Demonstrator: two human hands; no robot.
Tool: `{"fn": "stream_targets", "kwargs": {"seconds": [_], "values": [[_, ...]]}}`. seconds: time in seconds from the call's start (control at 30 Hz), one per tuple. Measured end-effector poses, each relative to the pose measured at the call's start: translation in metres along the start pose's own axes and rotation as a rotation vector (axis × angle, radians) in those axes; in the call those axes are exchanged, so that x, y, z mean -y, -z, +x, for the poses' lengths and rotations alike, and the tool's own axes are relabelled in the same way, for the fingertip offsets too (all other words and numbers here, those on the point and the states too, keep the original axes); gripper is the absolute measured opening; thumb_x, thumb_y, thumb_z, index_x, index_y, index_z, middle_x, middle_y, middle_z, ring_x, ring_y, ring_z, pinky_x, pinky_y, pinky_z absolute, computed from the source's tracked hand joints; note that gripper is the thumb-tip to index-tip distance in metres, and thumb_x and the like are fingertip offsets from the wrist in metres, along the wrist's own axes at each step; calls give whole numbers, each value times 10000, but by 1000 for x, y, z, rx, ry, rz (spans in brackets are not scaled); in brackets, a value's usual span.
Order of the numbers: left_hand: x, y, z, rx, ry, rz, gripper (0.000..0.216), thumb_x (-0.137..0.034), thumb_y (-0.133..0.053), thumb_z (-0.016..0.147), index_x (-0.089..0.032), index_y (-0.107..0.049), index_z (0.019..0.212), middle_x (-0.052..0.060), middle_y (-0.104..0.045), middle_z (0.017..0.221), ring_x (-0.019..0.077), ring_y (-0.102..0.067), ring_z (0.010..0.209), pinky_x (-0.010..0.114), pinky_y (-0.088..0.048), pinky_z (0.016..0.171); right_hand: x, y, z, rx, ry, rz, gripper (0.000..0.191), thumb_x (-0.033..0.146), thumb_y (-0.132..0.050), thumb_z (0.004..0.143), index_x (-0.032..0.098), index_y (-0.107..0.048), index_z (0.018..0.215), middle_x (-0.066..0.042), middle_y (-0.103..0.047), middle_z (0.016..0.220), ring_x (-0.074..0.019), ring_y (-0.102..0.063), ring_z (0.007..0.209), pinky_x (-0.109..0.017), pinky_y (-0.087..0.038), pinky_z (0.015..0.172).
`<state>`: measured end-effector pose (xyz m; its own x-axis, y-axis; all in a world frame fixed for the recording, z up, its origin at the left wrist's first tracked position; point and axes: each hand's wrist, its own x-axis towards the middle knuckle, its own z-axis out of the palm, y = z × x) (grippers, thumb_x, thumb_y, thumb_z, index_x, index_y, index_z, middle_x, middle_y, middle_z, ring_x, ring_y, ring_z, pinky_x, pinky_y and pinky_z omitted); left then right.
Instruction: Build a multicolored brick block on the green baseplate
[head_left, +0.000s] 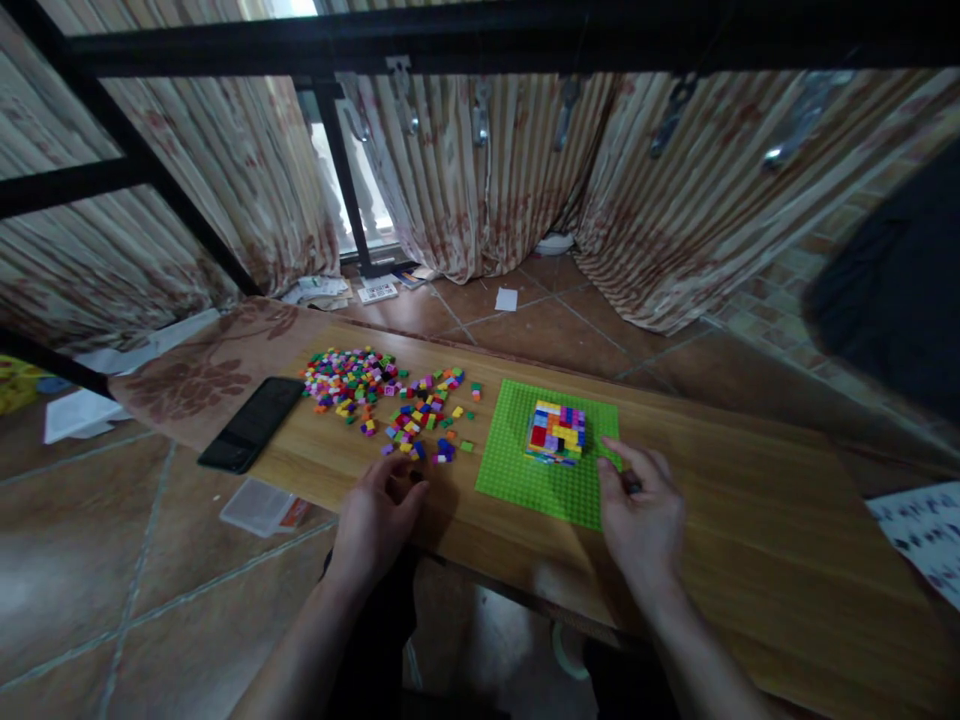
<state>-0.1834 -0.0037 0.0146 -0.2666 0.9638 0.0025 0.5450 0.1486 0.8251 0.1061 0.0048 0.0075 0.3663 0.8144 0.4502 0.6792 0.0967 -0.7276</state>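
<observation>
My left hand (375, 520) is at the table's near edge, fingers curled, with a small black brick (415, 477) between thumb and fingertips. Just beyond it lie loose coloured toy bricks (424, 410). A green studded baseplate (504, 465) carries a low square block built of many-coloured bricks (556, 432), with an uneven top. My right hand (643, 505) hovers by the plate's right edge, thumb and index finger slightly apart. Something small and dark (634, 484) shows inside its curled fingers, too shadowed to name.
A bigger heap of bricks (349, 378) covers the wooden table's left part. Left of it lies a black phone (251, 425), partly over a patterned cloth (217, 365). A clear plastic tray (255, 505) sits on the tiled floor. Black metal bars (480, 40) cross above.
</observation>
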Motion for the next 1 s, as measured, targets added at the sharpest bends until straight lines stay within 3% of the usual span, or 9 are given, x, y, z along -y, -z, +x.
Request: {"fn": "stream_targets", "kwargs": {"seconds": [0.1, 0.23, 0.37, 0.5, 0.67, 0.77, 0.87, 1.0], "values": [[-5, -6, -3, 3, -81, 157, 265, -261, -725, 731, -217, -687, 989, 48, -688, 902, 224, -629, 802, 317, -461, 735, 0, -2, -2, -10, 4, 40, 260, 336, -570, 893, 173, -737, 1007, -100, -678, 1026, -218, -644, 895, -373, -516, 791], [-6, -8, 0, 82, -70, 364, 126, -231, -594, 844, -189, -654, 946, 76, -674, 981, 223, -640, 850, 322, -466, 739, 0, -4, -5, -13, 34, 68, 259, 344, -579, 894, 169, -748, 984, -105, -683, 1024, -235, -650, 937, -396, -519, 822], [-5, -7, 2, 101, -91, 354, 104, -224, -556, 875, -190, -643, 921, 75, -676, 1003, 220, -641, 871, 331, -471, 766, 5, -5, -5, -39, 80, 104, 234, 321, -576, 913, 172, -747, 970, -98, -686, 1001, -225, -657, 927, -378, -523, 817], [-10, -14, -7, 176, -114, 76, 151, -263, -555, 897, -200, -651, 996, 41, -697, 938, 198, -647, 842, 311, -483, 769, 18, -9, -12, 69, 167, 208, 187, 263, -570, 935, 196, -733, 999, -68, -707, 967, -187, -677, 899, -316, -527, 797], [-30, -41, -20, 465, -82, -526, 217, -306, -650, 863, -173, -671, 1034, 68, -712, 1011, 200, -658, 952, 302, -501, 854, 37, -8, -23, 502, 181, 346, 197, 263, -576, 946, 248, -717, 1083, -34, -732, 965, -155, -695, 856, -267, -535, 754], [-46, -54, -17, 586, -12, -766, 362, -319, -750, 793, -166, -632, 1100, 58, -713, 919, 172, -666, 826, 277, -508, 760, 43, -4, -23, 659, 157, 400, 221, 288, -588, 940, 263, -706, 1125, -33, -729, 987, -159, -688, 874, -268, -543, 752], [-61, -60, -6, 717, 29, -858, 440, -307, -793, 753, -163, -606, 1124, 47, -725, 859, 139, -652, 704, 255, -493, 688, 40, 0, -17, 621, 102, 428, 208, 305, -605, 926, 271, -716, 1099, -36, -734, 1021, -172, -688, 917, -265, -545, 739], [-78, -66, 8, 812, 2, -772, 425, -172, -770, 739, -150, -610, 1132, 55, -743, 876, 148, -669, 754, 267, -501, 741, 29, 4, -8, 505, 10, 417, 180, 336, -644, 891, 267, -741, 1026, -31, -747, 996, -173, -697, 854, -252, -539, 667]]}}
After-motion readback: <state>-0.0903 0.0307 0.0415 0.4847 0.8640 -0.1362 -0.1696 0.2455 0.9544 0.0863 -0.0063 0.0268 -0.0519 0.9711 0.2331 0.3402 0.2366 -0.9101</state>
